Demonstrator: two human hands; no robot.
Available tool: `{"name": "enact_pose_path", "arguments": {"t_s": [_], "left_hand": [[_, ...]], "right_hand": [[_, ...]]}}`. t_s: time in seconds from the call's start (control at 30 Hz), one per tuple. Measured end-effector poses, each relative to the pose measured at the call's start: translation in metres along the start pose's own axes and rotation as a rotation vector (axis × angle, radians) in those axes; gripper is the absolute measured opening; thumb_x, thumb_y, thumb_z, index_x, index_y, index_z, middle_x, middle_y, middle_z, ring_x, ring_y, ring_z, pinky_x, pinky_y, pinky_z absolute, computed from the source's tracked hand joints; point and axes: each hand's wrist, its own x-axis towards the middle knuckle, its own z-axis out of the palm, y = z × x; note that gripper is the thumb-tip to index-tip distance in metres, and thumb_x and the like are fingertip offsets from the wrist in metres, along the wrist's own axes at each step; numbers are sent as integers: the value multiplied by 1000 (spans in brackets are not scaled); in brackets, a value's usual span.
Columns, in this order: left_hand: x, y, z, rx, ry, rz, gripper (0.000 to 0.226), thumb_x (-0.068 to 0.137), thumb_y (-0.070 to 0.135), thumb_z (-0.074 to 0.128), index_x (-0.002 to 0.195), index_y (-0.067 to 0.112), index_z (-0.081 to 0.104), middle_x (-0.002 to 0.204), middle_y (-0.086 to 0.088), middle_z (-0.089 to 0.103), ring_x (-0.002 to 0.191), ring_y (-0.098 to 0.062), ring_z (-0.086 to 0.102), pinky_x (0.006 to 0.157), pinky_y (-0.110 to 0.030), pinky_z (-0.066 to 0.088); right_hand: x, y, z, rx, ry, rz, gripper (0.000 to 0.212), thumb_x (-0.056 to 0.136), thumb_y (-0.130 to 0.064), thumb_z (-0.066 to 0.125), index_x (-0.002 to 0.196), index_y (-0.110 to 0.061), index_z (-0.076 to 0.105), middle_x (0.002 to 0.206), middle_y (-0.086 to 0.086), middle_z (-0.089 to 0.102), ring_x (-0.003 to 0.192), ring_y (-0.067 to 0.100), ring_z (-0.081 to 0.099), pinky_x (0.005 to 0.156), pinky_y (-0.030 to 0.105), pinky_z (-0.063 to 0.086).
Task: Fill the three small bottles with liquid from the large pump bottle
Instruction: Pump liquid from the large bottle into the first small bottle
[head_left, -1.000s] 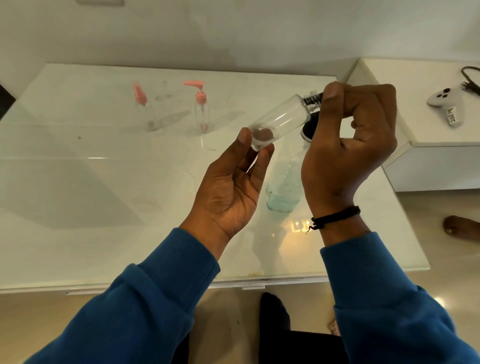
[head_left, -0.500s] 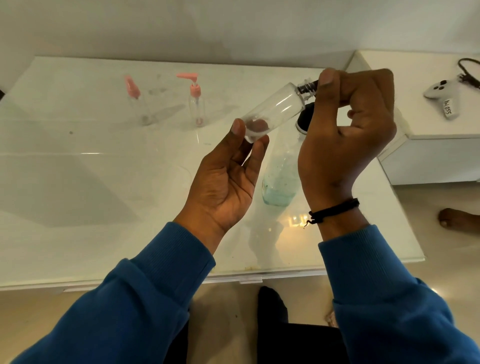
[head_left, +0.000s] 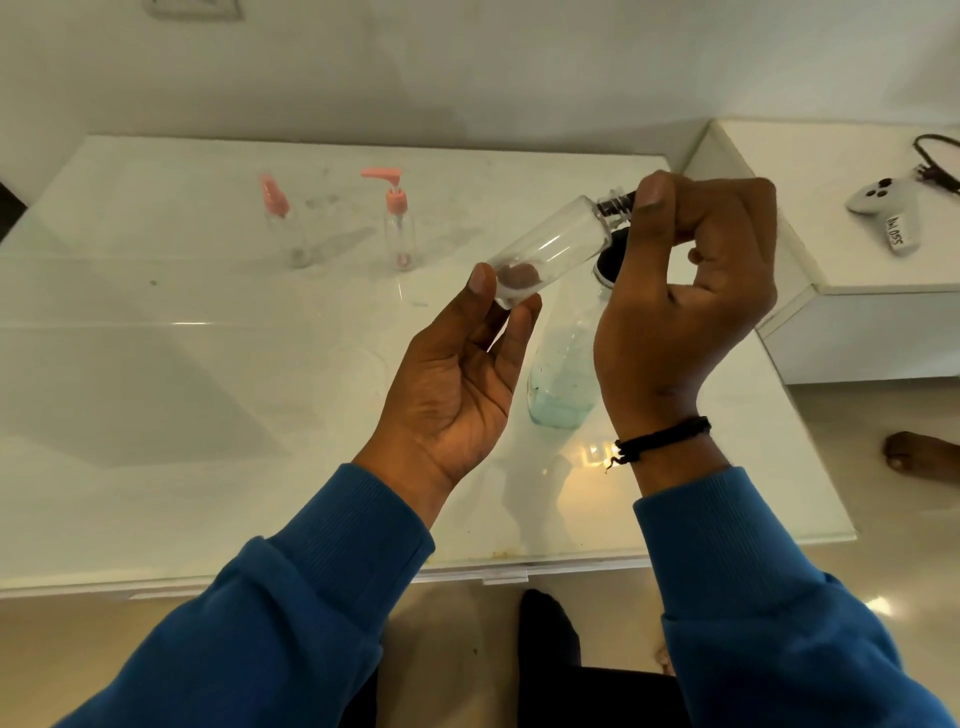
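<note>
Lying tilted in mid-air above the table (head_left: 156, 415), the small clear bottle (head_left: 550, 249) has its base at 7 o'clock and its threaded neck at 1 o'clock. Left hand (head_left: 457, 379) pinches the base between thumb and fingertips, the other fingers loosely extended. Right hand (head_left: 680, 306) is curled at the neck, thumb and forefinger gripping a dark fitting there. Large pump bottle (head_left: 561, 379) stands directly behind both hands. Two pink-capped small bottles (head_left: 400, 228) stand at 11 o'clock, well apart.

sleeves (head_left: 322, 597): 2, blue, ribbed cuffs | right wrist: black cord bracelet (head_left: 660, 439), knotted | legs: dark trousers (head_left: 550, 670)
</note>
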Motion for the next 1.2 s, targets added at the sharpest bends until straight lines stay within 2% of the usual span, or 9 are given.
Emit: {"name": "enact_pose_path", "arguments": {"t_s": [0.13, 0.3, 0.47, 0.6, 0.7, 0.83, 0.97, 1.07, 1.2], "left_hand": [[1, 0, 2, 14, -4, 8, 52, 65, 16, 77, 114, 2, 68, 111, -14, 72, 91, -21, 71, 66, -22, 59], [0, 0, 0, -2, -4, -1, 51, 65, 15, 78, 113, 1, 68, 112, -15, 72, 90, -22, 72, 66, -24, 60], [2, 0, 2, 11, -3, 9, 49, 67, 15, 77, 114, 2, 68, 112, -14, 71, 91, -21, 71, 66, -23, 59], [0, -1, 0, -9, -5, -2, 49, 67, 14, 77, 113, 1, 68, 111, -15, 72, 91, -22, 72, 65, -24, 60], [0, 0, 1, -1, -8, -1, 52, 64, 14, 78, 113, 1, 68, 111, -15, 72, 90, -22, 72, 66, -23, 60], [2, 0, 1, 2, -4, 6, 51, 70, 16, 75, 119, 1, 66, 114, -15, 71, 93, -22, 71, 68, -23, 60], [1, 0, -1, -14, -7, -4, 54, 68, 15, 77, 119, 1, 66, 117, -16, 70, 96, -22, 70, 68, -24, 60], [1, -1, 1, -5, -8, 1, 54, 68, 15, 77, 118, 1, 66, 117, -16, 70, 97, -22, 70, 67, -24, 60], [2, -1, 1, -8, -7, 3, 50, 71, 16, 74, 118, 0, 66, 114, -16, 71, 93, -22, 71, 66, -24, 60]], "right_hand": [[6, -2, -1, -29, -3, 8, 30, 96, -10, 64, 67, -2, 61, 72, 5, 54, 69, 19, 48, 64, 36, 38], [-2, 0, 0, 2, 7, 8, 26, 96, -6, 64, 71, -2, 65, 74, 5, 58, 74, 12, 48, 64, 41, 43], [6, -1, -1, -26, 6, 9, 30, 96, -9, 64, 67, -2, 62, 70, 9, 56, 69, 19, 47, 64, 39, 39], [-3, 0, 0, -6, 9, 17, 27, 97, -7, 64, 70, -2, 64, 75, 5, 59, 73, 13, 49, 65, 38, 41], [1, 0, -1, -12, -4, 18, 27, 96, -9, 64, 70, -3, 64, 73, 9, 60, 71, 20, 51, 65, 38, 41], [6, -2, 1, -25, -3, 17, 29, 96, -10, 64, 67, -2, 62, 70, 11, 57, 69, 20, 49, 64, 35, 39], [-1, -1, 0, 3, -8, 23, 26, 96, -6, 64, 71, -2, 64, 73, 5, 56, 73, 14, 47, 65, 32, 40], [4, -2, 0, 1, -17, 10, 27, 96, -7, 65, 70, -3, 63, 74, 0, 53, 71, 18, 48, 64, 32, 38], [5, -2, 0, -15, 0, 16, 29, 96, -9, 64, 68, -3, 62, 71, 8, 56, 70, 19, 48, 64, 31, 37]]}}
